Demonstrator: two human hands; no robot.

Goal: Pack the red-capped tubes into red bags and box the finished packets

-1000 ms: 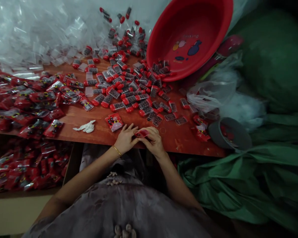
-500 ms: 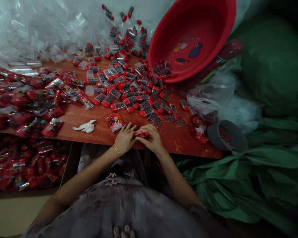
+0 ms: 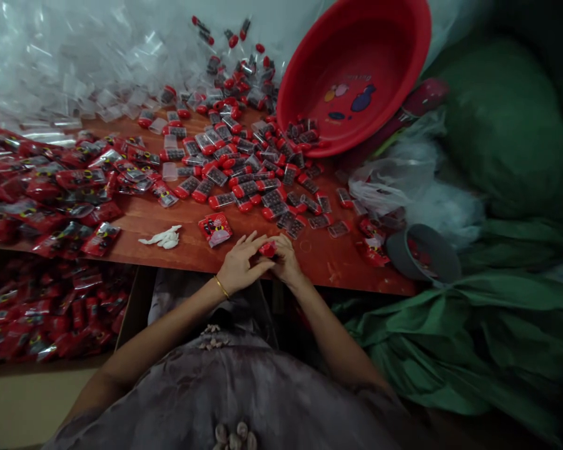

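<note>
Above the table's front edge, my left hand and my right hand meet around a small red packet. Curled fingers of my right hand grip it from the right. My left fingertips press on its other side, with the left thumb stretched toward it. Fingers cover much of the packet. Just left of my hands lies a printed red card stack. Beyond them spreads a heap of clear cases with red ends and dark beads.
Filled red packets pile up at the left, with more in a box below. A white scrap lies on the table. A red basin leans behind. To the right are a grey bowl and green cloth.
My hands have tilted the red packet more upright and shifted it slightly. The left thumb has spread from the left fingers. The view has turned a little to the right.
</note>
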